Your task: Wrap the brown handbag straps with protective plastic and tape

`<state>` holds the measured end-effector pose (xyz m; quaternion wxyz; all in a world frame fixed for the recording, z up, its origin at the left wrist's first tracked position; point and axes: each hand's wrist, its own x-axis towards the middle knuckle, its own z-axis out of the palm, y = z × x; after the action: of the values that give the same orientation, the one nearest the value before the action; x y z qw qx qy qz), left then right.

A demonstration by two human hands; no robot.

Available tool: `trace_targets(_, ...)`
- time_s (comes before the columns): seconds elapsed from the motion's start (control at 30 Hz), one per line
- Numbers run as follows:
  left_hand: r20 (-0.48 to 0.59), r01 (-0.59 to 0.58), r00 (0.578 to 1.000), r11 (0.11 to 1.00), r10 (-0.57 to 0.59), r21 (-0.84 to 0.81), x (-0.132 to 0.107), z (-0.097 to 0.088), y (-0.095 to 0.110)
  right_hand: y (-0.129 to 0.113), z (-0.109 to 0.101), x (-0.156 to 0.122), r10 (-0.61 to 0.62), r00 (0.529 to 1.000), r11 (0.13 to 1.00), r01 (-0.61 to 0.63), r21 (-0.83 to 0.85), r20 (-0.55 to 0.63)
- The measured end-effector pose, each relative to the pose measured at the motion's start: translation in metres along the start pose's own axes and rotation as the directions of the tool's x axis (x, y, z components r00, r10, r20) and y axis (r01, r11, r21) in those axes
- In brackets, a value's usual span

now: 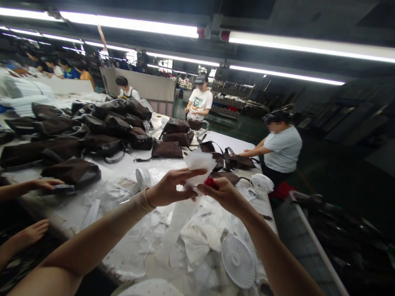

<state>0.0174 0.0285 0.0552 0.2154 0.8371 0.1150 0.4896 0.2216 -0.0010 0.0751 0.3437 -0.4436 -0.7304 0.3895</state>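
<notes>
My left hand (173,187) is raised over the white table (129,164), fingers pinching a sheet of thin white paper (200,164) that hangs down in a long strip. My right hand (224,193) meets it from the right, closed on the same paper with a small red thing (211,183) tucked against its fingers. Both forearms reach up from the bottom of the view. Crumpled white paper and clear plastic bags (194,240) lie on the table under my hands.
Dark brown bags (101,131) are heaped across the table's left and middle. Small white fans (238,261) (261,183) (143,178) stand on it. Another person's hands (46,183) rest at the left edge. Co-workers stand at the right (282,148) and the far end (200,102). A dark aisle runs on the right.
</notes>
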Motion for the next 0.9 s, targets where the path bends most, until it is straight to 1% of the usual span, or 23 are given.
trace_targets(0.13, 0.024, 0.005, 1.000, 1.000, -0.004, -0.026, 0.000, 0.003, 0.000, -0.004, 0.004, 0.002, -0.001, 1.000, 0.999, 0.002, -0.034, 0.029)
trace_targets(0.27, 0.029, 0.025, 0.999, 0.997, -0.023, -0.070, -0.002, 0.003, -0.002, -0.008, 0.003, 0.001, -0.022, 1.000, 0.998, 0.022, -0.056, 0.013)
trace_targets(0.33, 0.011, 0.046, 0.999, 0.994, -0.045, -0.098, -0.004, 0.002, -0.004, -0.006, -0.001, -0.003, -0.002, 1.000, 1.000, 0.002, -0.030, 0.008)
trace_targets(0.43, -0.033, 0.096, 0.994, 0.984, -0.102, -0.153, -0.006, 0.000, -0.006, -0.002, -0.002, -0.010, 0.020, 0.999, 0.998, -0.018, 0.066, -0.029)
trace_targets(0.5, -0.060, 0.116, 0.990, 0.976, -0.129, -0.184, -0.007, 0.000, -0.007, 0.003, 0.004, -0.013, 0.030, 0.996, 0.987, -0.015, 0.160, -0.087)
trace_targets(0.57, -0.077, 0.123, 0.987, 0.975, -0.140, -0.184, -0.006, 0.001, -0.008, 0.007, 0.016, -0.014, 0.042, 0.986, 0.975, -0.005, 0.224, -0.161)
trace_targets(0.63, -0.090, 0.124, 0.986, 0.981, -0.138, -0.149, -0.006, 0.003, -0.008, 0.012, 0.029, -0.014, 0.038, 0.970, 0.972, 0.020, 0.236, -0.242)
trace_targets(0.7, -0.095, 0.125, 0.986, 0.986, -0.136, -0.112, -0.006, 0.002, -0.008, 0.016, 0.038, -0.014, 0.011, 0.947, 0.971, 0.067, 0.230, -0.320)
trace_targets(0.8, -0.087, 0.121, 0.988, 0.991, -0.126, -0.065, -0.008, -0.001, -0.009, 0.017, 0.037, -0.017, -0.030, 0.900, 0.960, 0.148, 0.239, -0.435)
trace_targets(0.9, -0.076, 0.058, 0.995, 0.998, -0.057, 0.013, -0.011, -0.001, -0.011, 0.007, 0.028, -0.016, -0.061, 0.826, 0.955, 0.212, 0.209, -0.561)
